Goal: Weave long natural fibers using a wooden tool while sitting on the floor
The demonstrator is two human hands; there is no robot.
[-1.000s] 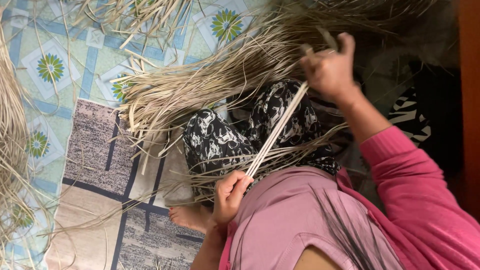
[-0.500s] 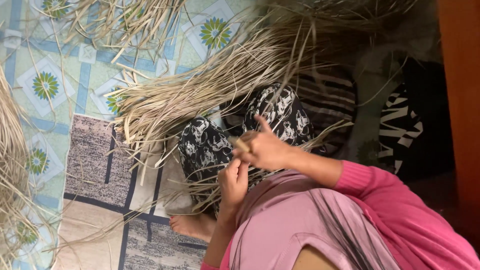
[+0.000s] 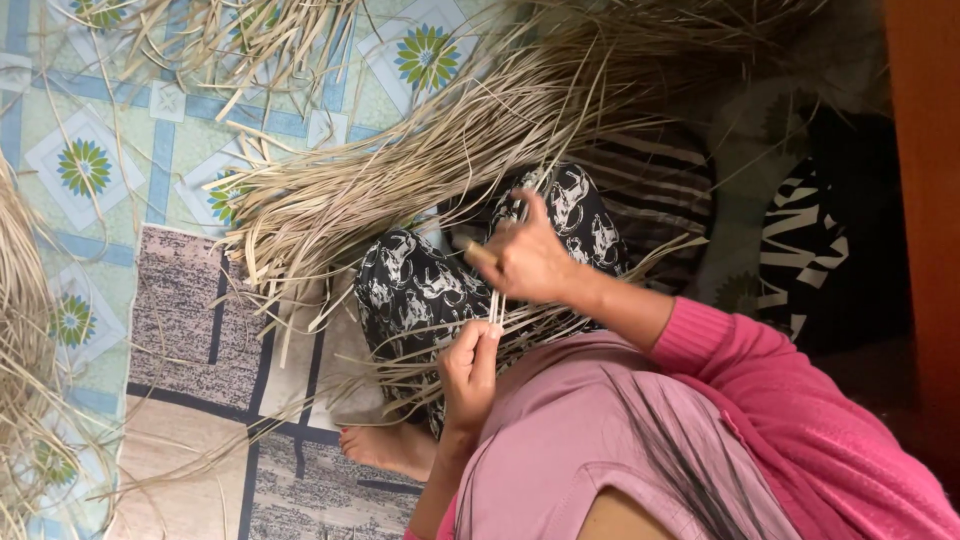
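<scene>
I see my right hand [image 3: 525, 262] pinched shut on a pale straw strip [image 3: 496, 306], left hand [image 3: 468, 368] fingers closed gripping its lower end

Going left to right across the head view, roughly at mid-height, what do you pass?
Dried strips at the left edge → patterned floor mat → black-and-white trouser knee → hand gripping a strip → pink sleeve → wooden edge.

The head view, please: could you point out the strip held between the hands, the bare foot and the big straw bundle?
strip [image 3: 494, 305], head view, its short visible middle.
bare foot [image 3: 385, 447], head view, its instep.
straw bundle [image 3: 400, 180], head view, its middle.
</scene>
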